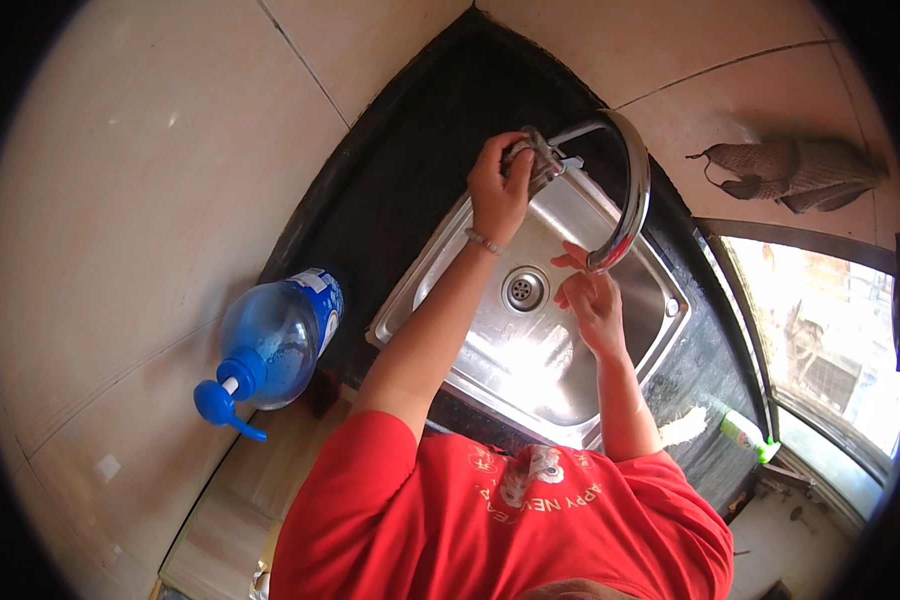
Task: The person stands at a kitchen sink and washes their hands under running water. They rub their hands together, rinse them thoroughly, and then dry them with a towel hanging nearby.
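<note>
My left hand (500, 182), with a beaded bracelet on its wrist, is closed on a wet grey-brown cloth (544, 161) at the base of the chrome faucet (637, 180), by its lever. Under the end of the curved spout is my right hand (592, 296), its fingers spread and nothing seen in its grasp; some fingers touch or lie just behind the spout tip. Below both hands lies the stainless steel sink (495, 337) with its round drain strainer (526, 290). Whether water runs from the spout, I cannot tell.
On the left of the black countertop (390, 202) stands a large blue pump bottle (277, 341). A grey cloth (802, 174) hangs on the right wall above a bright window (825, 330). A pale scrubber (684, 426) and a green-white bottle (746, 435) are at the lower right.
</note>
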A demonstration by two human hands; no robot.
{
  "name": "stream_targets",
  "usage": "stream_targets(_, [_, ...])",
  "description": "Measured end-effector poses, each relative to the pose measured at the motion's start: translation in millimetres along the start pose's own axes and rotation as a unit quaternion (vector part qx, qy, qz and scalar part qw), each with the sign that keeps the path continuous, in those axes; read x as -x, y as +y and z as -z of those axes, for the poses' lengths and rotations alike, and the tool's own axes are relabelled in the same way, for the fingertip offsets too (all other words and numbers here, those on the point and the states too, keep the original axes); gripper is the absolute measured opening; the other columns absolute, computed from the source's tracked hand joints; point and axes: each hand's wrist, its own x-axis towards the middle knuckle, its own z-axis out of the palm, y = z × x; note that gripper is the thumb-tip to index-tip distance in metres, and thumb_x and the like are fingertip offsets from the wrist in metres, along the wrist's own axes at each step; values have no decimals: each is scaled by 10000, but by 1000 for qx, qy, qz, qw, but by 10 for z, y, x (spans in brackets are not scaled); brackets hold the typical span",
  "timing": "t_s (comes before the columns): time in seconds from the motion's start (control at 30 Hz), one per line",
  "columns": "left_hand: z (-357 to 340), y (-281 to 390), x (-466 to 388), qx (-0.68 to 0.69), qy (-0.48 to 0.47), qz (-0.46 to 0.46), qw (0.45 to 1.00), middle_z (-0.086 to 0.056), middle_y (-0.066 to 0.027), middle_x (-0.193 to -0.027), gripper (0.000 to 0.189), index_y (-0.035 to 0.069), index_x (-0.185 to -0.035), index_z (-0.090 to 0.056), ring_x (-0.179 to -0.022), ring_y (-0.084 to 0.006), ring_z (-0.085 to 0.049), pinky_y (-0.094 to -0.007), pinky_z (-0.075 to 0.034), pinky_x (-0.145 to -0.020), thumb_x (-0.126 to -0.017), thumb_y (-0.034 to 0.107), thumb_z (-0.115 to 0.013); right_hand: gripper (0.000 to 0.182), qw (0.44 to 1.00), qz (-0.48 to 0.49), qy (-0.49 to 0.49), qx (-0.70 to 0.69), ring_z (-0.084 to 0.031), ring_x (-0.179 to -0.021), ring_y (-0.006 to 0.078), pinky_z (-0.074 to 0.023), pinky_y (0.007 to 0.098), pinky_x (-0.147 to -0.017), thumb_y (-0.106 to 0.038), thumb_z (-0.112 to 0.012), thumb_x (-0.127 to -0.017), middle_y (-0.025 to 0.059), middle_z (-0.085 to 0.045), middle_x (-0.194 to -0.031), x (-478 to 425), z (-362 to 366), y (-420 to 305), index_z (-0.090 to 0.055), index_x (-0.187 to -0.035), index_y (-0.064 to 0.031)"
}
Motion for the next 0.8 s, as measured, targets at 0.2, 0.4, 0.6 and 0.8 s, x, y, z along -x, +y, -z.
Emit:
stream_targets(0.2, [-406,-322,-145,-73,72,-103,989,-632,-122,-864,153,28,-933,-615,-777,-251,-619,-305,-478,-688,-829,12,-505,342,996,-66,54,-15,-512,-636,76,-433,212,-598,-25,-430,-862,127,-586,-1008,87,67,274,-490,-1194,37])
stream_targets(0.4, [-399,-408,-489,-144,16,-92,985,-632,-141,-808,167,35,-907,-625,-754,-288,-623,-323,-492,-675,-815,-9,-493,324,994,-52,73,-65,-505,-626,84,-424,219,-585,1,-427,-851,117,-584,-988,-24,-50,386,-511,-1161,41])
stream_targets(0.6, [-141,-450,-265,-188,-27,-106,976,-611,-139,-808,175,31,-900,-620,-751,-303,-601,-339,-490,-675,-785,-31,-503,312,997,-44,54,-34,-508,-630,90,-429,220,-596,13,-411,-842,106,-591,-970,-46,-164,192,-532,-1128,34])
stream_targets(0.8, [-6,-132,-203,-133,77,-72,986,-608,-117,-884,160,20,-931,-608,-802,-228,-596,-310,-473,-708,-823,-6,-493,302,995,-57,70,-32,-514,-627,88,-435,217,-588,16,-398,-849,109,-593,-968,72,-119,182,-543,-1113,37])
